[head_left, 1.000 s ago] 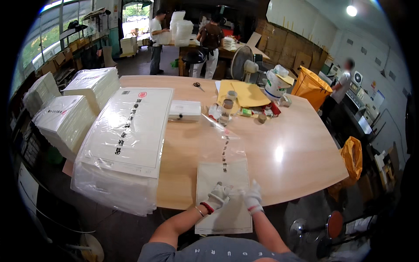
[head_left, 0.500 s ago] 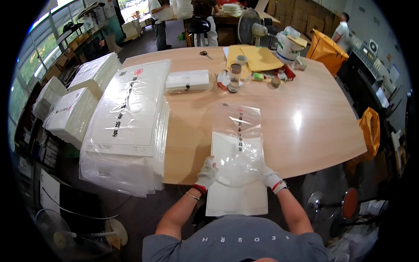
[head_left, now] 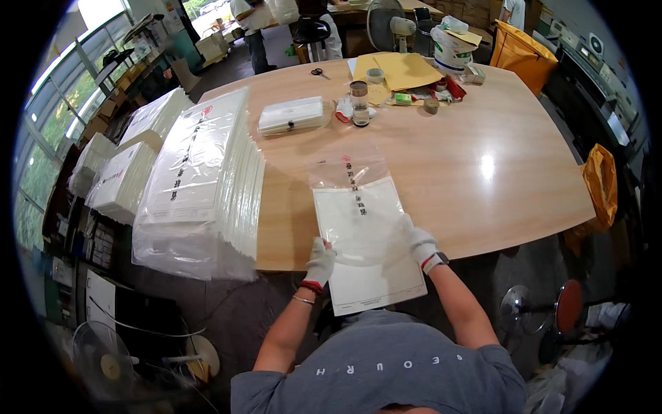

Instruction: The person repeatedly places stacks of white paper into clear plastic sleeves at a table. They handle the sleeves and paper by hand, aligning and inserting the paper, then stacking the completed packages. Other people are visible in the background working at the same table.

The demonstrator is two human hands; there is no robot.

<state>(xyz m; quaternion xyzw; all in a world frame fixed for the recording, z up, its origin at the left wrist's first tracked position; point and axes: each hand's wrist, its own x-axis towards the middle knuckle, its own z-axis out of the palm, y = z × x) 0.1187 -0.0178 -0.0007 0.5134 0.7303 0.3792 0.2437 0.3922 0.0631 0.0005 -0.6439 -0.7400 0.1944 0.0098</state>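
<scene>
A clear printed plastic bag [head_left: 345, 172] lies at the table's front edge, with a white paper sheet or thin stack of sheets [head_left: 372, 293] partly inside it. The paper's lower end sticks out of the bag's mouth and overhangs the edge toward me. My left hand [head_left: 321, 263], in a white glove, is closed on the left side near the bag's mouth. On the right side, my gloved right hand [head_left: 421, 245] grips the bag's edge, its fingertips partly blurred against the plastic. To the left stands a tall pile of filled printed bags [head_left: 193, 165].
More stacks of packed paper [head_left: 121, 176] stand farther left. Across the table lie a white box [head_left: 292, 114], scissors [head_left: 319, 72], a clear cylinder jar [head_left: 359, 103], yellow envelopes [head_left: 407, 69] and a white bucket [head_left: 452, 55]. A round stool [head_left: 568, 306] stands at the right.
The paper has slid a little deeper into the bag, its far edge now higher under the printed lettering. Bag and paper have turned slightly. The whole view has shifted.
</scene>
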